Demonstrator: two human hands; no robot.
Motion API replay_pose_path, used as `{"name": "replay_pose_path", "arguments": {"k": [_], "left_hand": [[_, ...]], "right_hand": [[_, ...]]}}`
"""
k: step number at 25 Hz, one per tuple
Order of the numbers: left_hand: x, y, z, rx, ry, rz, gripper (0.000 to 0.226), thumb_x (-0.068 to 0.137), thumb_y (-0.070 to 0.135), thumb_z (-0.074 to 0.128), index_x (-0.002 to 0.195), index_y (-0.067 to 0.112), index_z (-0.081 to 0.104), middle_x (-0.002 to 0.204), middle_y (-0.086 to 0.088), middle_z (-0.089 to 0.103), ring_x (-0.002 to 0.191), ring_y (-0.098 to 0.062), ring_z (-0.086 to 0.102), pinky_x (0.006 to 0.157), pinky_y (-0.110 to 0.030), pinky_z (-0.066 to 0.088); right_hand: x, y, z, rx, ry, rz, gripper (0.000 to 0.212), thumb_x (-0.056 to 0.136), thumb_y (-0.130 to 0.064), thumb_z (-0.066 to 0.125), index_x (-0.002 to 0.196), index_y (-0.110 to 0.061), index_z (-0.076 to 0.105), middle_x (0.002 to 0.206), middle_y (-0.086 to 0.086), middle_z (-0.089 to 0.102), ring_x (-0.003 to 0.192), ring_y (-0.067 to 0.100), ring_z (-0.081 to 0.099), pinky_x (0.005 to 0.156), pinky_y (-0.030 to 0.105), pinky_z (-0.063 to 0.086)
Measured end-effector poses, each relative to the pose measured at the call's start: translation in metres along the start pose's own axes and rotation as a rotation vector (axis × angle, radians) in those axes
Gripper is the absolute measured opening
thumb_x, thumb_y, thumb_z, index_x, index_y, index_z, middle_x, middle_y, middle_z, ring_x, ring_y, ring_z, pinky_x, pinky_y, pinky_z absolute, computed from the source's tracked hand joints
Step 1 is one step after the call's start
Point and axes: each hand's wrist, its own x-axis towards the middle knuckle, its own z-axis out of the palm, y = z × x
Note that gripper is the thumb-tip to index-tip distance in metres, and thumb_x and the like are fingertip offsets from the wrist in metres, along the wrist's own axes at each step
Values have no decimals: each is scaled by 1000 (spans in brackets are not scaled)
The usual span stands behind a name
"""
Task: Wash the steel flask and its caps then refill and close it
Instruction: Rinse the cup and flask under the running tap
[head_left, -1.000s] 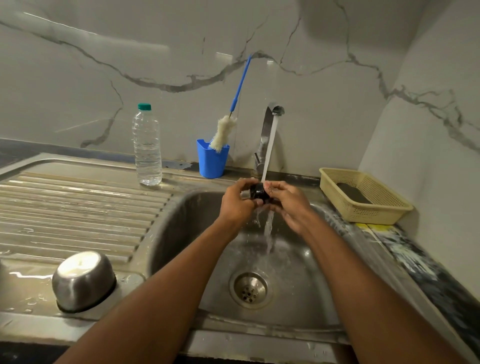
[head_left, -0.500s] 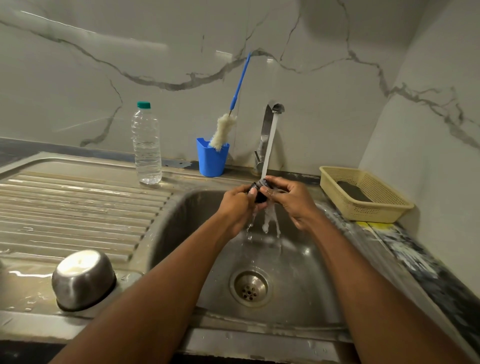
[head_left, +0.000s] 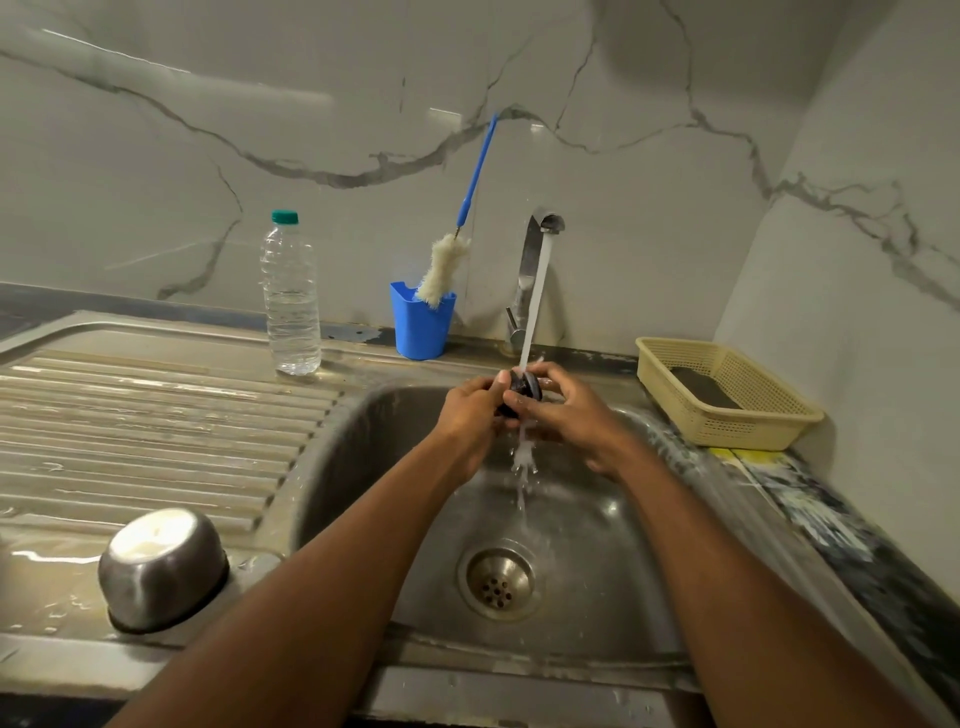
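Both my hands, left (head_left: 470, 410) and right (head_left: 569, 410), grip the small black cap (head_left: 522, 391) tight under the tap (head_left: 540, 228) water, and I have turned it since a second ago, so washing goes on.

I see a grey-veined marble wall (head_left: 156, 156) behind the counter, meeting a matching side wall (head_left: 883, 260) at the right corner. A dark counter edge (head_left: 831, 519) runs along the right, streaked with pale marks. Light is dim and even, with a faint bright reflection on the back wall at upper left.
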Motion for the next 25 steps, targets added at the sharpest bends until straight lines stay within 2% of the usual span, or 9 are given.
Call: {"name": "replay_pose_path", "arguments": {"k": [2,5,8,12,15,17,20,23,25], "left_hand": [[1,-1,0,24,10,-21,37,108,33,48,127,6,64,116,-17,73,95,-28,71,83,-38,62],[6,-4,-1,165,110,-93,48,110,46,36,128,8,60,112,-18,71,97,-27,69,78,-35,58],[11,-8,-6,274,246,-98,50,110,46,32,131,8,56,108,-14,66,97,-24,65,88,-41,57],[13,-9,-9,254,339,-87,42,111,42,34,118,9,60,106,-10,63,89,-21,61,89,-38,53],[14,-11,-9,248,339,-106,41,111,39,35,122,8,60,111,-12,65,102,-25,64,88,-39,54],[9,-8,-8,217,278,-118,37,111,31,37,121,4,61,102,-11,67,94,-24,63,81,-41,56],[6,-10,-8,243,140,-92,25,105,7,44,117,-3,63,97,-19,68,86,-31,61,88,-48,58],[3,-8,-7,256,123,-51,24,105,5,45,111,1,68,102,-20,74,85,-33,69,90,-52,58],[2,-5,-9,238,167,-36,25,104,2,46,106,3,70,100,-21,75,89,-34,74,87,-51,62]], "right_hand": [[2,3,-2,9,49,-19,53,79,-29,87,127,-22,64,125,6,65,105,26,71,78,42,65],[6,8,-4,-73,138,-45,51,76,-15,90,121,-23,68,123,8,65,104,27,70,76,40,66],[5,8,0,-113,113,-5,54,73,-3,89,120,-18,67,124,7,62,106,26,66,78,40,65],[8,5,5,-159,125,-42,55,73,-6,89,122,-22,69,120,2,63,104,21,65,82,41,65],[9,6,8,-108,118,-36,57,74,-7,89,125,-19,69,118,0,65,105,23,66,83,42,64],[12,7,8,-36,164,-31,53,75,-9,89,123,-18,70,116,1,66,106,26,68,84,42,64],[12,9,5,37,238,25,39,79,-19,88,112,-21,68,117,8,68,99,25,73,83,41,64],[7,4,5,-96,184,27,53,74,-35,91,118,-21,65,113,1,69,98,17,70,87,36,62],[5,1,8,-121,141,8,59,73,-29,92,123,-18,63,112,-3,64,103,16,66,88,34,61]]}}
